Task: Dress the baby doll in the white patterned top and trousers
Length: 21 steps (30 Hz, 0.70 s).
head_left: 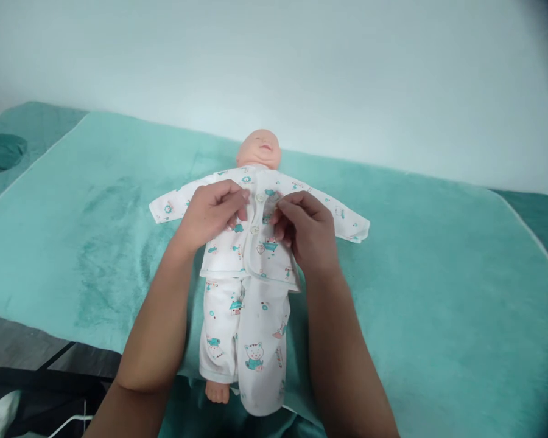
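Observation:
A baby doll [261,146] lies face up on a green cloth, wearing a white baby shirt [226,258] and matching trousers [262,340], both printed with small animals and boats. My left hand [217,210] is at the chest with its fingers closed on the shirt beside the front opening. On the other side of that opening, my right hand [307,226] is curled, thumb and fingers pinching the shirt front. The fingertips of both hands are partly hidden. Round buttons [254,230] show along the front edge between the hands. One bare foot [217,392] of the doll sticks out of a trouser leg.
The green cloth [438,292] covers the table and reaches a pale wall [301,73] behind. A dark round opening [2,151] shows at the far left. Below the table's left front edge are a black frame [36,389] and some white cloth [2,417].

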### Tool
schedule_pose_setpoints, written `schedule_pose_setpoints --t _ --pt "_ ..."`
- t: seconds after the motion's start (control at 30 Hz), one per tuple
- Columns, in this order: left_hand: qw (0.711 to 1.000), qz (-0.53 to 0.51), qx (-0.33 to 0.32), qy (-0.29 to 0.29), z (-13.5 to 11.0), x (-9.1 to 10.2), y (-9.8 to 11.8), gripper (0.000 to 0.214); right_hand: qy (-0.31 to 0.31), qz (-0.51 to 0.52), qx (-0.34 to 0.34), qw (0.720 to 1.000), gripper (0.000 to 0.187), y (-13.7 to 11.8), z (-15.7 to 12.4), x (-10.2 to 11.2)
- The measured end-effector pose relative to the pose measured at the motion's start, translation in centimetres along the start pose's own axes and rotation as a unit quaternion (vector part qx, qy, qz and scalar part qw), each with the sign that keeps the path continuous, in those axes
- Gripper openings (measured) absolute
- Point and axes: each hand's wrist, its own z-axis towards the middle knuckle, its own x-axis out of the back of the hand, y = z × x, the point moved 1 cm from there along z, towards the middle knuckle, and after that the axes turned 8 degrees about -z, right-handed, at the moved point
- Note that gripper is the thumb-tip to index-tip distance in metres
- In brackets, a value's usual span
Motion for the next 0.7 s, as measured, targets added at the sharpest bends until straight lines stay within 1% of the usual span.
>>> schedule_pose_setpoints --t 0.07,0.13,0.2,0.23,0.3,0.37,0.43,0.5,0.57,0.63,0.7 --pt "0.997 0.029 -0.024 0.067 0.3 0.3 -0.6 0.033 0.019 0.051 -0.001 0.999 0.017 0.4 0.5 0.5" --pt "0.986 0.09 -0.049 0.133 0.7 0.6 -1.5 0.03 0.047 0.074 0.011 0.996 0.014 0.9 1.0 0.8" --pt "0.969 0.158 -0.083 0.171 1.2 0.7 -2.3 0.025 0.08 0.07 0.04 0.994 0.013 1.3 1.2 0.7" --pt "0.961 0.188 -0.104 0.172 1.5 0.7 -2.7 0.024 0.093 0.057 0.06 0.992 0.013 1.4 1.1 0.6" --pt "0.954 0.228 -0.139 0.136 1.9 0.6 -3.4 0.029 0.1 0.007 0.102 0.99 0.018 1.5 1.0 0.0" --pt "0.955 0.24 -0.155 0.081 2.2 0.3 -3.8 0.036 0.079 -0.067 0.136 0.985 0.028 1.6 0.8 -0.5" --pt "0.956 0.245 -0.156 0.047 2.3 0.1 -4.2 0.039 0.044 -0.14 0.156 0.977 0.038 1.8 0.9 -0.8" --pt "0.951 0.268 -0.147 0.049 2.3 0.1 -4.5 0.04 0.016 -0.192 0.162 0.968 0.046 2.2 1.3 -0.7" --pt "0.942 0.304 -0.125 0.073 2.3 0.4 -5.0 0.042 0.002 -0.23 0.148 0.962 0.052 2.8 2.0 -0.3" --pt "0.93 0.34 -0.1 0.102 2.0 1.0 -5.8 0.044 0.004 -0.267 0.128 0.955 0.057 3.6 2.9 0.3" --pt "0.913 0.378 -0.089 0.123 1.6 1.8 -6.7 0.046 0.018 -0.308 0.116 0.944 0.059 4.6 3.6 1.1"
